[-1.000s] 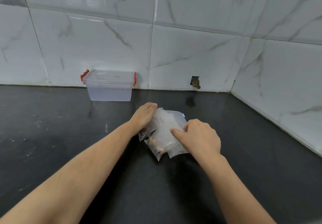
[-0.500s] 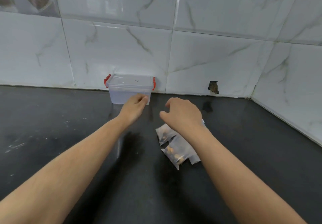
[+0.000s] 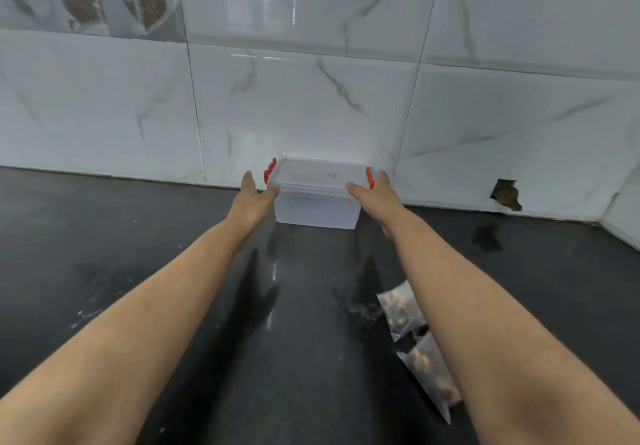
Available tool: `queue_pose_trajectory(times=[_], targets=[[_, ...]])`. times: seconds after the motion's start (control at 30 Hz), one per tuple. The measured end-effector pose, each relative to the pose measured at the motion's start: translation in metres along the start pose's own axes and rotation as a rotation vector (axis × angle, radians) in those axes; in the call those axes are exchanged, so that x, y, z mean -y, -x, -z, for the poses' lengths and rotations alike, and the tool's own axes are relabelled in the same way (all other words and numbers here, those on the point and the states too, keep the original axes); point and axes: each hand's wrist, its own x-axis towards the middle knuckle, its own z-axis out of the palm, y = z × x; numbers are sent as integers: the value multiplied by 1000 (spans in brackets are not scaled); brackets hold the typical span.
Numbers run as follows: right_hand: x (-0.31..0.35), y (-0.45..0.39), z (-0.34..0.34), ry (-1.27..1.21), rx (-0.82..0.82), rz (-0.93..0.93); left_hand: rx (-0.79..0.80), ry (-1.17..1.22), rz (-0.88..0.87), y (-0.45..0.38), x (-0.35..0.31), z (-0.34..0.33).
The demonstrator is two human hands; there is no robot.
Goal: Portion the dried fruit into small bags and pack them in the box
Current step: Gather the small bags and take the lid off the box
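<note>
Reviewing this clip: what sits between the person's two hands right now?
In the head view, the clear plastic box with red latches, lid on, sits between the left hand and the right hand, one at each end.

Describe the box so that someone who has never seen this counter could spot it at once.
On the black counter, look where it meets the marble-tiled wall. The box stands there between both hands, a clear plastic tub with its lid on. Its red clips at each end are the only bright colour around.
</note>
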Motion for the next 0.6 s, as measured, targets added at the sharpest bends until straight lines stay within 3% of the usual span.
queue_pose_trajectory(times=[0.23,0.37,0.6], targets=[[-3,-9,-6,-147,-33,-59,109,108,-72,-16,-9,-13],[0,0,-5,-212,-82,-127,97,306,0,-14,-5,-8],[8,32,0,-320,-31,-219,55,534,11,28,-2,13]])
